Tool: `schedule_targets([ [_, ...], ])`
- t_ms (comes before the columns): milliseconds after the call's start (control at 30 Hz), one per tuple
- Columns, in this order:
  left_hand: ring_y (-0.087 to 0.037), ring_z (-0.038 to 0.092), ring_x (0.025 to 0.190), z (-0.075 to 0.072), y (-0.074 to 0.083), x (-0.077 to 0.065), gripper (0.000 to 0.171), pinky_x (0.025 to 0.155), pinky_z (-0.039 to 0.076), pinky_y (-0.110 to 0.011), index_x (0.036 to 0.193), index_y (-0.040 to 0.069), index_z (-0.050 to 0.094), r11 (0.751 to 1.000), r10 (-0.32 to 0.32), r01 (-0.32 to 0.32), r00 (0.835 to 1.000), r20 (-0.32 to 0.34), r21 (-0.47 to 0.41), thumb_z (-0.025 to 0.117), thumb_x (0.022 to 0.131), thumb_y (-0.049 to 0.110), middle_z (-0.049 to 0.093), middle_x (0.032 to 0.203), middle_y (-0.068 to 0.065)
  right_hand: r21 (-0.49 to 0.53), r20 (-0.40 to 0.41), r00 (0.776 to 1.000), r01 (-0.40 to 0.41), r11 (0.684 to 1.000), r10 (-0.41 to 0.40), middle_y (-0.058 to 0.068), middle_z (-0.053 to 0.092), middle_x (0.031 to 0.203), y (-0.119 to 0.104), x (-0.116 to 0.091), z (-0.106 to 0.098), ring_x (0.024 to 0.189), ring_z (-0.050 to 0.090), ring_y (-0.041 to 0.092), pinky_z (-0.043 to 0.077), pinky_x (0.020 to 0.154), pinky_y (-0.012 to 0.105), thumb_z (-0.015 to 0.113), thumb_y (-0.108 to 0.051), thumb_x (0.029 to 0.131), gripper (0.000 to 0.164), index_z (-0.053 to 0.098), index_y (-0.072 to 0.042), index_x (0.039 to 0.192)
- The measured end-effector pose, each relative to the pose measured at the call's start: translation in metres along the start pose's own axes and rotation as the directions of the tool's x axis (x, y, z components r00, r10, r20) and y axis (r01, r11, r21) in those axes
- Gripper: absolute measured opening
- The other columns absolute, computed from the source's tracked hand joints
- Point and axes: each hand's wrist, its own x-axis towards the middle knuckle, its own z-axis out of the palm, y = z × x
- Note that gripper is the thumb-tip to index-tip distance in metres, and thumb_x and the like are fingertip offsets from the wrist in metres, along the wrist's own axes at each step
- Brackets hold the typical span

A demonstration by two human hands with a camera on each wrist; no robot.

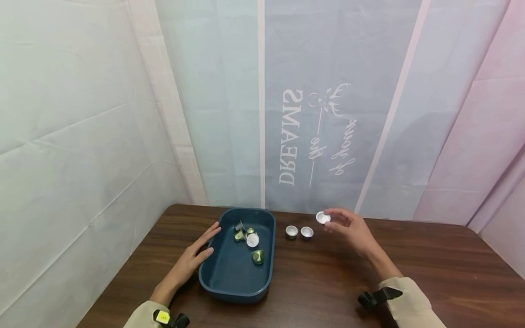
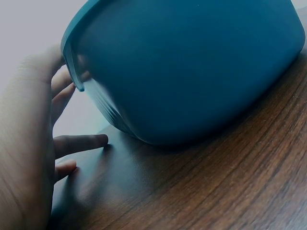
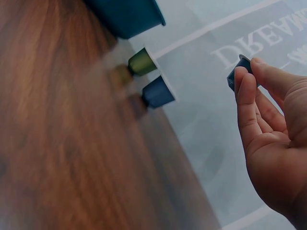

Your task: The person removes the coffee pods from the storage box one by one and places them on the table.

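Note:
My right hand (image 1: 352,230) pinches a dark blue coffee capsule (image 3: 236,76) between thumb and fingertips, held up above the table's back part with its silvery open-looking top showing in the head view. Left of it, two more capsules stand upright on the table: a blue one (image 3: 159,92) and a green one (image 3: 142,62) closer to the basin. My left hand (image 1: 188,262) rests at the left rim of a dark blue basin (image 1: 271,273), its fingers fairly straight. Inside the basin lie several capsules, among them a green-gold one (image 1: 258,257) and one with its white top (image 1: 252,240) facing up.
Everything stands on a dark wood-grain table (image 1: 324,282). Behind its back edge hangs a grey-blue printed curtain (image 1: 229,114) with white lettering, and a pale cloth (image 1: 78,136) hangs on the left.

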Motion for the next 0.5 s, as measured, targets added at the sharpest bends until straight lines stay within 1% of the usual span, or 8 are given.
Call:
schedule_targets([
  [133, -0.039, 0.023, 0.139, -0.001, 0.002, 0.000, 0.050, 0.101, 0.025, -0.063, 0.146, 0.006, 0.038, 1.000, -0.009, 0.009, 1.000, 0.002, -0.005, 0.046, 0.098, 0.000, 0.023, 0.154, -0.018, 0.025, 0.011, 0.999, -0.039, 0.999, 0.038, 0.011, 0.066, 0.110, 0.007, -0.004, -0.003, 0.086, 0.068, 0.021, 0.054, 0.076, 0.035, 0.071, -0.009, 0.087, 0.043, 0.057, 0.006, 0.124],
  [267, -0.041, 0.022, 0.139, 0.000, 0.001, 0.000, 0.049, 0.098, 0.022, -0.069, 0.146, 0.001, 0.037, 1.000, -0.003, 0.003, 1.000, 0.005, -0.029, 0.046, 0.097, -0.001, 0.023, 0.154, -0.020, 0.110, 0.030, 0.997, -0.067, 0.992, 0.064, 0.007, 0.065, 0.110, 0.016, -0.005, -0.004, 0.089, 0.067, 0.019, 0.053, 0.079, 0.034, 0.068, -0.006, 0.088, 0.044, 0.052, 0.009, 0.126],
  [333, -0.042, 0.022, 0.139, 0.000, 0.000, 0.000, 0.049, 0.099, 0.023, -0.068, 0.146, 0.000, 0.036, 1.000, 0.004, -0.004, 1.000, 0.004, -0.027, 0.046, 0.097, -0.001, 0.022, 0.154, -0.019, 0.156, 0.041, 0.996, -0.082, 0.984, 0.077, 0.007, 0.065, 0.110, 0.021, -0.006, -0.004, 0.089, 0.067, 0.018, 0.053, 0.080, 0.034, 0.067, -0.003, 0.089, 0.044, 0.050, 0.011, 0.127],
  [433, -0.041, 0.023, 0.139, 0.000, -0.003, 0.000, 0.050, 0.099, 0.024, -0.067, 0.146, 0.002, 0.037, 1.000, 0.011, -0.011, 1.000, -0.001, -0.016, 0.045, 0.097, -0.001, 0.023, 0.155, -0.018, 0.175, 0.054, 0.993, -0.113, 0.978, 0.105, 0.008, 0.064, 0.111, 0.030, -0.006, -0.003, 0.089, 0.067, 0.017, 0.053, 0.080, 0.034, 0.067, -0.002, 0.088, 0.046, 0.049, 0.012, 0.128],
  [500, -0.039, 0.023, 0.139, 0.001, -0.012, 0.000, 0.051, 0.100, 0.025, -0.065, 0.147, 0.005, 0.036, 1.000, 0.013, -0.013, 1.000, -0.001, -0.004, 0.045, 0.098, -0.001, 0.022, 0.155, -0.016, 0.172, 0.059, 0.990, -0.138, 0.975, 0.129, 0.011, 0.063, 0.112, 0.035, -0.007, -0.003, 0.089, 0.067, 0.018, 0.053, 0.080, 0.034, 0.068, -0.003, 0.088, 0.047, 0.049, 0.012, 0.129],
])
